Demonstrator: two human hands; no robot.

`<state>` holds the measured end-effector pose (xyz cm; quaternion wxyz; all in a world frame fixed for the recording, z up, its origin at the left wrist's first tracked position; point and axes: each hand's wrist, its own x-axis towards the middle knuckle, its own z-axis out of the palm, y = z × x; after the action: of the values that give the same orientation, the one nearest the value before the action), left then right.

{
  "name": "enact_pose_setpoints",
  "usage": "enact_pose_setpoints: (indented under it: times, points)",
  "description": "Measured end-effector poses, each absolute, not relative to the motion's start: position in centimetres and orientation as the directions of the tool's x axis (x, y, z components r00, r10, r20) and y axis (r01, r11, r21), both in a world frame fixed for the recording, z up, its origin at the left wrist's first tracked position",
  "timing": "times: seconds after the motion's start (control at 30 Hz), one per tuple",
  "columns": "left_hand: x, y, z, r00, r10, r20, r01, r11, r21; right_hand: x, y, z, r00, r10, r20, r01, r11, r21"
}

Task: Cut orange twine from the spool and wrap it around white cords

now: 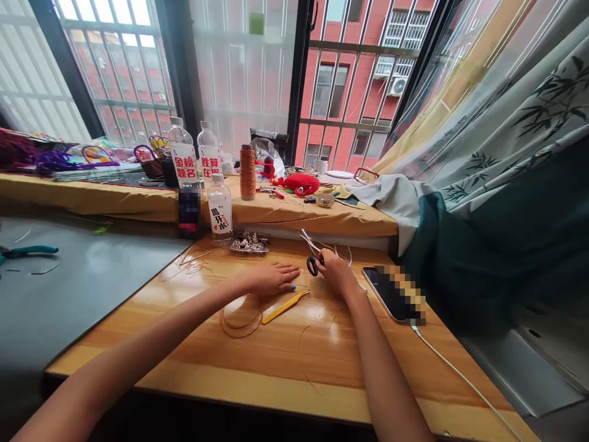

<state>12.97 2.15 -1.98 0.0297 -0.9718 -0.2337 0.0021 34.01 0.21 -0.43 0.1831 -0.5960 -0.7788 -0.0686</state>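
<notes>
My right hand [337, 272] is closed around a pair of scissors [311, 252] with black handles, blades pointing up and left, over the wooden table [276, 356]. My left hand [271, 277] lies flat on the table with fingers stretched out, just left of the scissors. A thin copper-coloured wire coil [240, 320] lies below the left hand, beside yellow tweezers [284, 306]. Whether the left fingers pin a strand of wire is not visible.
A phone [391, 293] on a white cable lies right of my right hand. A small tray of bits [250, 244], a water bottle [219, 209], and a copper thread spool [247, 172] stand farther back. Teal pliers [28, 251] rest on the grey mat at left. Curtains hang right.
</notes>
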Motion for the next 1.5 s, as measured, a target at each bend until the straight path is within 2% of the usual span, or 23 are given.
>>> enact_pose_setpoints:
  times: [0.2, 0.43, 0.67, 0.93, 1.13, 1.23, 1.33, 1.5]
  points:
    - [10.0, 1.2, -1.5, 0.850, 0.527, -0.015, 0.525, -0.848, -0.072, 34.0, 0.2, -0.3, -0.201, 0.849, 0.489, 0.973, 0.232, -0.002]
    - [11.9, -1.4, -0.4, 0.927, 0.369, -0.065, 0.371, -0.929, 0.010, 34.2, 0.2, -0.3, -0.123, 0.711, 0.692, 0.992, 0.100, 0.074]
    - [9.6, 1.0, -1.0, 0.854, 0.512, -0.093, 0.511, -0.859, -0.030, 34.4, 0.3, -0.4, -0.082, 0.640, 0.764, 0.996, 0.036, 0.078]
    - [4.0, 1.5, -0.3, 0.714, 0.684, -0.151, 0.689, -0.724, -0.020, 33.9, 0.1, -0.3, -0.123, 0.766, 0.631, 0.992, 0.074, 0.104]
    - [-1.6, 0.7, -1.2, 0.636, 0.768, -0.079, 0.767, -0.640, -0.044, 34.0, 0.4, -0.8, -0.145, 0.809, 0.569, 0.986, 0.070, 0.151]
    - [-2.0, 0.5, -1.1, 0.646, 0.763, -0.005, 0.761, -0.645, -0.068, 34.1, 0.6, -1.1, -0.124, 0.817, 0.563, 0.988, 0.048, 0.147]
    - [0.7, 0.8, -0.7, 0.679, 0.733, 0.050, 0.734, -0.679, -0.017, 34.0, 0.7, -1.3, -0.125, 0.832, 0.540, 0.987, 0.049, 0.152]
    - [7.1, 2.4, -0.4, 0.808, 0.590, 0.001, 0.588, -0.806, 0.065, 33.7, 0.5, -1.5, -0.147, 0.855, 0.497, 0.983, 0.070, 0.170]
